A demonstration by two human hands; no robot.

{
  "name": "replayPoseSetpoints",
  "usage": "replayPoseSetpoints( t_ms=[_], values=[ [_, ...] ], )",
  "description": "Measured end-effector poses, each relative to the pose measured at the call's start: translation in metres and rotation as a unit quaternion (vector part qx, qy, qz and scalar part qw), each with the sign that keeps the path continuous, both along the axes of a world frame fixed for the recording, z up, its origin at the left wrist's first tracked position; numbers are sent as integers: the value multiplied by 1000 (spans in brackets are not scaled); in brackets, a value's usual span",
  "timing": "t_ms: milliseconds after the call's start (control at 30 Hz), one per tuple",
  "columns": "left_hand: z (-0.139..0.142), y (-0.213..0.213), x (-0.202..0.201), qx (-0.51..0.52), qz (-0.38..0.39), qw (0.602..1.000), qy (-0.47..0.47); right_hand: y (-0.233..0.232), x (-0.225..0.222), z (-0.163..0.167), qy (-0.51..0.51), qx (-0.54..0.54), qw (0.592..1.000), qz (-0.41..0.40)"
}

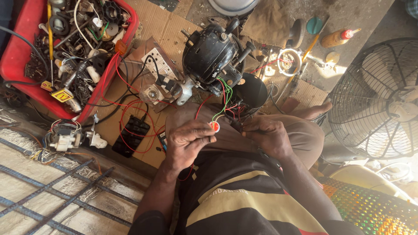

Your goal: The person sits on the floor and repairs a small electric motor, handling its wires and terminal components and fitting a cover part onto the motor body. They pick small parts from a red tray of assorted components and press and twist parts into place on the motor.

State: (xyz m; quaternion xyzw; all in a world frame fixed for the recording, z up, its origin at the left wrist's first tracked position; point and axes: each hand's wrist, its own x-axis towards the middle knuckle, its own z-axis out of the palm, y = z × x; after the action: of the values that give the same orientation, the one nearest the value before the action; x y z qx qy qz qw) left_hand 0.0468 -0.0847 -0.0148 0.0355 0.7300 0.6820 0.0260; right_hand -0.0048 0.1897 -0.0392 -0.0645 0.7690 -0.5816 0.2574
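So the black motor (212, 54) sits on cardboard (159, 26) just above the person's lap, and everything else hangs off it. Red, green and white wires (224, 98) run down from the motor's underside to the hands. The left hand (188, 141), below and a bit left of the motor, has its fingers curled and pressed together, pinching a small red-and-white round part (214, 126) at the fingertips (looks like a little switch or cap, too small to be sure). The right hand (267, 135), below and right of the motor, is curled closed around the wire ends; what exactly it grips is hidden by the fingers.

Left of the motor there's a white socket board (160, 63), and further left a red bin (19, 54) full of cables and spare parts. Below-left of the motor lies a black keypad-like block (132, 135) looped with red wire. Right of the motor stands a fan cage (376, 102), and up-right of it an orange bottle (337, 38) and a yellow screwdriver (314, 42).
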Motion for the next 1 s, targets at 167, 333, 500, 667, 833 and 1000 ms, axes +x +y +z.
replayPoseSetpoints(
  t_ms=[167,333,500,667,833,1000],
  values=[
    [17,15,-10,25,-87,995,36,-2,-2,1,34,-17,999,11],
    [35,39,-33,-51,-134,975,167,3,-3,1,38,-65,997,2],
    [52,62,-47,15,-142,982,120,14,-5,3,-4,-56,997,-59],
    [58,46,-62,3,-52,998,48,20,-12,3,51,0,994,-96],
    [64,19,-59,-43,23,996,80,17,-23,3,39,-33,993,-104],
    [67,10,-56,-2,53,998,23,8,-33,5,5,-73,989,-131]
  ],
)
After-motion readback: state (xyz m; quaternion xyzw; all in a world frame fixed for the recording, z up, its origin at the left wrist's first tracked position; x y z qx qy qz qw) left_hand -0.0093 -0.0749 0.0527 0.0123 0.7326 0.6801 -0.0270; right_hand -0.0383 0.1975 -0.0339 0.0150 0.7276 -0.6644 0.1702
